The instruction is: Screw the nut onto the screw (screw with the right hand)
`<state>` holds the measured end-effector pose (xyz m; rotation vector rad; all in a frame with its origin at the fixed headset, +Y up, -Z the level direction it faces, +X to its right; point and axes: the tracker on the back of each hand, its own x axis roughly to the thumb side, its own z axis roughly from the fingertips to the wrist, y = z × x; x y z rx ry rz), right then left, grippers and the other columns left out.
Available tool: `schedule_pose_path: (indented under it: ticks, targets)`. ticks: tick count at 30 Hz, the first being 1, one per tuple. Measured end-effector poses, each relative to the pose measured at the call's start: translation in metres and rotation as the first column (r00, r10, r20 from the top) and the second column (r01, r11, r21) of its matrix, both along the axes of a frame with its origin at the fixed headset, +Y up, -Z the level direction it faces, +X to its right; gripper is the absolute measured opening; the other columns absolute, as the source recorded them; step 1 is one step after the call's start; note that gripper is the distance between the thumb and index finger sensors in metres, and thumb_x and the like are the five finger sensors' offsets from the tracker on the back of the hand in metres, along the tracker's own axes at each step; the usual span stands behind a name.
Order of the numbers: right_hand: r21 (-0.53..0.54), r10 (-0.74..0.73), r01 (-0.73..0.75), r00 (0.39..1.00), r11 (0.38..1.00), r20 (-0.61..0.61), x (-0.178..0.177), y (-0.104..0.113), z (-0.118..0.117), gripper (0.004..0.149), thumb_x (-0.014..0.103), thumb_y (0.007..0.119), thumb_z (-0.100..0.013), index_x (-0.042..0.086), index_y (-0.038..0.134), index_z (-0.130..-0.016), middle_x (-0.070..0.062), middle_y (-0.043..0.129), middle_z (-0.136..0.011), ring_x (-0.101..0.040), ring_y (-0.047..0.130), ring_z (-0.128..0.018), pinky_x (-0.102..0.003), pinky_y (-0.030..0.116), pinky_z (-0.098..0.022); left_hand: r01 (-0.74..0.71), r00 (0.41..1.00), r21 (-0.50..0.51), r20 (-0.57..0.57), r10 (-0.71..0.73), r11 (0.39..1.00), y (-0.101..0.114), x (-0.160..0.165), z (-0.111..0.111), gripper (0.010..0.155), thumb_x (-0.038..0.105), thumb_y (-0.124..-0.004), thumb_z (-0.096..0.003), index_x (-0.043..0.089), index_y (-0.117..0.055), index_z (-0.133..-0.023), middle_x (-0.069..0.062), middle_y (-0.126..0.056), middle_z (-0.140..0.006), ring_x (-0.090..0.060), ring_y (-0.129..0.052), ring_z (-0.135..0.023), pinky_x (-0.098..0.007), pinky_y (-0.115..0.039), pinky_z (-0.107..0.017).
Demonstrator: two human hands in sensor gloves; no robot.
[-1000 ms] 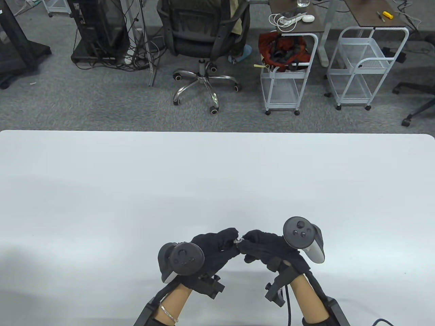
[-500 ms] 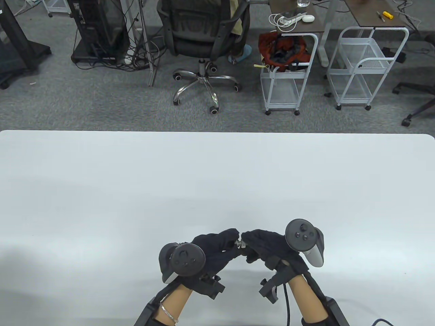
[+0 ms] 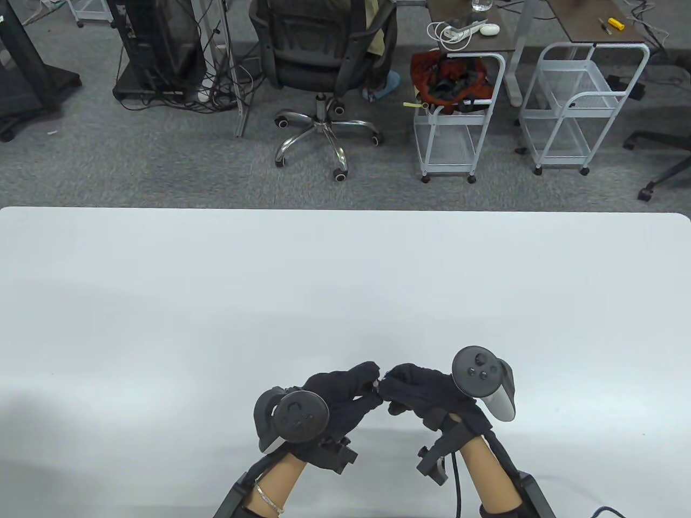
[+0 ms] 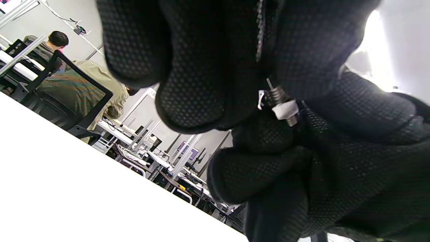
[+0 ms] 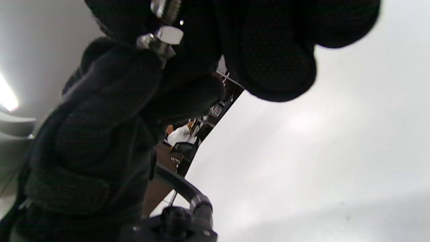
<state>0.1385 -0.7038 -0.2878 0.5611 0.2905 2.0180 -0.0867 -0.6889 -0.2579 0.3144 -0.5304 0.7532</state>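
The left hand (image 3: 345,391) is pinching the small, stiff, likely slippery metal screw (image 4: 273,95) while the right hand (image 3: 415,388) is gripping the light nut (image 4: 285,110) by its flat sides.

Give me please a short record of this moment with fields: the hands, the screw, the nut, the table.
left hand: fingers hold the screw at its head end, above the table
right hand: fingers pinch the nut, meeting the left hand's fingers
screw: threaded shaft shows between the two hands
nut: bright hexagon, already on the thread
how far threaded: cannot tell
table: white; both hands are near its front edge
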Motion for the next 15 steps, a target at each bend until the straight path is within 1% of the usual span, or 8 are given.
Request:
schedule_pose_path:
  ticks: [1,4,7,9,10,12,13,15]
  targets:
    - [0.042,-0.011,0.01,0.999,0.999,0.036,0.0005,0.0003,-0.0005,0.047,0.043,0.071,-0.058,0.001,0.083,-0.075,-0.024,0.095,-0.068,-0.03,0.102,-0.045,-0.048,0.079,-0.038,-0.004,1.0,-0.003,0.0,0.004,1.0,-0.0002,-0.0001,0.0,0.049,0.045,-0.087,-0.0397,0.017,-0.09,-0.08,0.006,-0.111,-0.062,-0.009,-0.111,-0.048,-0.032,-0.09,-0.046]
    - [0.077,-0.07,0.06,0.989,0.995,0.133,-0.0013,0.0,0.0019,0.045,0.038,0.064,-0.06,0.001,0.089,-0.064,-0.022,0.1,-0.055,-0.029,0.104,-0.032,-0.047,0.08,-0.031,-0.051,0.999,-0.041,0.017,0.051,0.998,-0.0025,-0.0014,-0.0023,0.049,0.045,-0.087,-0.0396,0.017,-0.091,-0.08,0.006,-0.111,-0.063,-0.009,-0.111,-0.048,-0.032,-0.09,-0.046]
    - [0.047,-0.045,0.041,0.995,0.998,0.092,-0.0022,0.0009,0.0024,0.047,0.039,0.062,-0.061,0.0,0.086,-0.07,-0.025,0.097,-0.062,-0.032,0.103,-0.038,-0.049,0.079,-0.034,-0.048,0.999,-0.04,-0.003,0.048,0.998,-0.0029,-0.0034,-0.0029,0.048,0.045,-0.088,-0.0398,0.017,-0.091,-0.079,0.006,-0.111,-0.063,-0.009,-0.111,-0.048,-0.032,-0.09,-0.046]
    - [-0.005,-0.028,0.028,0.999,1.0,0.021,-0.003,0.0009,0.0014,0.052,0.043,0.071,-0.058,-0.003,0.08,-0.079,-0.029,0.091,-0.071,-0.034,0.101,-0.047,-0.051,0.077,-0.039,-0.018,1.0,-0.011,-0.022,0.018,1.0,-0.0015,-0.0034,-0.0019,0.048,0.045,-0.087,-0.04,0.017,-0.091,-0.079,0.006,-0.111,-0.063,-0.009,-0.111,-0.048,-0.032,-0.091,-0.046]
    - [-0.009,-0.011,0.011,1.0,1.0,0.01,-0.0029,0.0004,0.0013,0.049,0.043,0.071,-0.059,-0.001,0.078,-0.08,-0.027,0.09,-0.073,-0.032,0.1,-0.049,-0.05,0.077,-0.04,-0.015,1.0,-0.006,-0.016,0.015,1.0,-0.0006,-0.0027,-0.0011,0.048,0.045,-0.088,-0.0398,0.017,-0.091,-0.079,0.006,-0.111,-0.062,-0.009,-0.111,-0.048,-0.032,-0.091,-0.046]
    - [0.059,-0.036,0.031,0.996,0.998,0.078,-0.002,-0.0005,0.001,0.047,0.043,0.068,-0.059,0.001,0.083,-0.073,-0.023,0.095,-0.066,-0.029,0.103,-0.042,-0.047,0.079,-0.036,-0.019,1.0,-0.003,-0.006,0.019,1.0,0.0,-0.0013,0.0,0.049,0.045,-0.088,-0.0395,0.017,-0.091,-0.079,0.006,-0.111,-0.062,-0.008,-0.112,-0.047,-0.032,-0.091,-0.045]
    - [0.074,-0.069,0.059,0.989,0.995,0.13,-0.0017,-0.001,0.0018,0.046,0.042,0.064,-0.06,0.002,0.087,-0.068,-0.022,0.098,-0.06,-0.028,0.104,-0.036,-0.047,0.08,-0.033,-0.025,1.0,-0.007,0.004,0.025,1.0,-0.0005,-0.0014,-0.0005,0.049,0.046,-0.087,-0.0395,0.017,-0.091,-0.079,0.007,-0.111,-0.062,-0.008,-0.112,-0.048,-0.032,-0.091,-0.046]
    - [0.079,-0.084,0.072,0.983,0.994,0.163,-0.0017,-0.0016,0.0028,0.045,0.038,0.062,-0.061,0.002,0.089,-0.062,-0.021,0.1,-0.054,-0.028,0.104,-0.031,-0.047,0.08,-0.03,-0.059,0.998,-0.039,0.029,0.06,0.998,-0.0018,-0.0013,-0.0017,0.049,0.045,-0.088,-0.0392,0.018,-0.091,-0.079,0.006,-0.111,-0.062,-0.009,-0.111,-0.048,-0.032,-0.09,-0.046]
